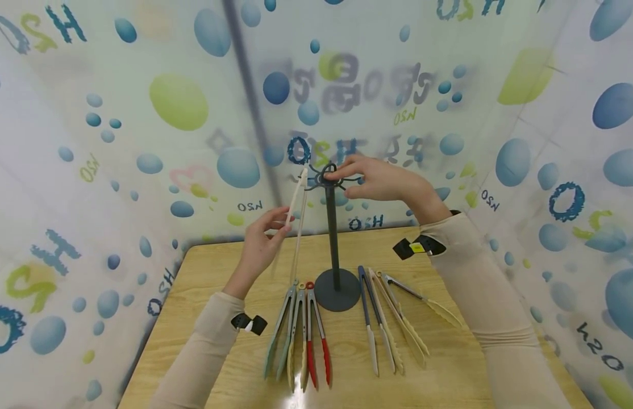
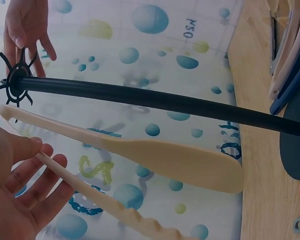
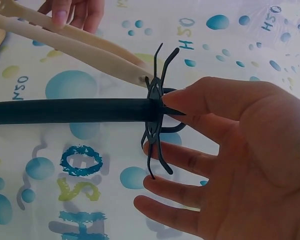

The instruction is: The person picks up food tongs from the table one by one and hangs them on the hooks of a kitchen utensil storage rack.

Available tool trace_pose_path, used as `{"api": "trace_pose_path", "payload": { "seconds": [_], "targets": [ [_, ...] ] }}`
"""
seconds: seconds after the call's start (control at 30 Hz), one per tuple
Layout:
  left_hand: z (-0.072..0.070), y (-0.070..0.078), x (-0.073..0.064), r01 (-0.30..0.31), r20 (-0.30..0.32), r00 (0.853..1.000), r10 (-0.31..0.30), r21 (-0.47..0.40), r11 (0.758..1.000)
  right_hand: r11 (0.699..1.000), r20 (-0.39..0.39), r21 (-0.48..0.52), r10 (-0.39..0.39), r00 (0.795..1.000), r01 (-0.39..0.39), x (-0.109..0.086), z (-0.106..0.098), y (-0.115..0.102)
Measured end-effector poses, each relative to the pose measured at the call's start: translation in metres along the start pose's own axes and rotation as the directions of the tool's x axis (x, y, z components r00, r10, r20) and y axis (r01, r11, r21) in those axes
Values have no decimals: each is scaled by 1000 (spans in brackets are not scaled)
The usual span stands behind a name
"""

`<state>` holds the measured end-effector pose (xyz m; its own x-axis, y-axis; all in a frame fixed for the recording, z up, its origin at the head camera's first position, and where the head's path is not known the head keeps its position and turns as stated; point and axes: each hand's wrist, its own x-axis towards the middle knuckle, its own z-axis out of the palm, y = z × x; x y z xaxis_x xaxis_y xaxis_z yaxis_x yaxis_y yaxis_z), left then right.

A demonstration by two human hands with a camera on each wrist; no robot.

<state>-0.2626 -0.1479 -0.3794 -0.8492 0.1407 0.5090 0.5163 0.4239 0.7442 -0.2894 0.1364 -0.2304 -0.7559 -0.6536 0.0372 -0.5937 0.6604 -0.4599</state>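
My left hand (image 1: 260,241) pinches one arm of a pair of beige tongs (image 2: 180,160) between thumb and fingers. One tong arm ends in a flat spatula blade, the other in a wavy edge. The hinge end points up, right beside the hooks (image 3: 154,112) atop a dark utensil stand (image 1: 332,238). In the right wrist view the tongs' top overlaps the hook ring. My right hand (image 1: 383,180) holds the loop at the stand's top with thumb and index finger, its other fingers spread past the hooks.
Left of the stand's round base (image 1: 337,301) lie teal tongs (image 1: 280,335), cream tongs (image 1: 298,335) and red tongs (image 1: 316,335) side by side. To its right are navy tongs (image 1: 369,318) and several cream ones. Printed curtains (image 1: 117,199) surround the wooden table (image 1: 209,267).
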Motion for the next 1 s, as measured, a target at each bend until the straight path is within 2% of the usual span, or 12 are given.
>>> {"api": "trace_pose_path", "payload": {
  "seconds": [0.3,0.67,1.0],
  "targets": [
    [4,-4,0,21,-10,1000,-21,-44,999,1000,0,-10,-2,1000,2,1,0,2],
    [15,-4,3,59,-27,998,-59,-26,998,1000,1,14,-12,1000,12,3,1,5],
    [26,-7,7,51,-30,998,-52,-46,998,999,-9,22,-49,999,50,2,1,7]
  ]
}}
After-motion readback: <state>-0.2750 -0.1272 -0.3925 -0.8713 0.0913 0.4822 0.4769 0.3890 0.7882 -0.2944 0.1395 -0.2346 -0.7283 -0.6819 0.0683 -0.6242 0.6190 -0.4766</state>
